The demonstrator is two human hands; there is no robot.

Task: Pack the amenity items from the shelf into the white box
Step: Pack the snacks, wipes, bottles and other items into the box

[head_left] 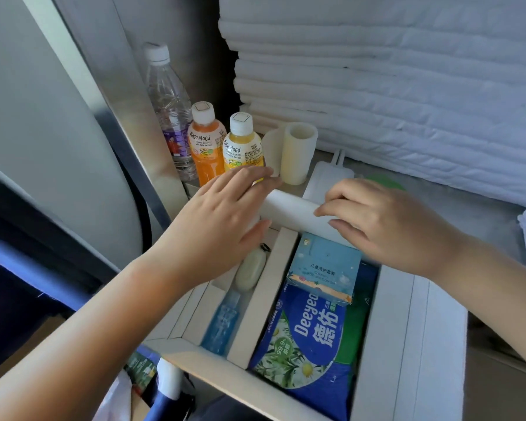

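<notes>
As the left hand (222,214) clamps a white roll (289,212) between close-pressed fingers and thumb, the right hand (386,226) pinches its other end with curled fingers, both ends hidden.

2 juice btls (206,144) — 1 water btl (169,101)

Blue wipes pack (310,338) (daisy print), white box (407,329).
</notes>
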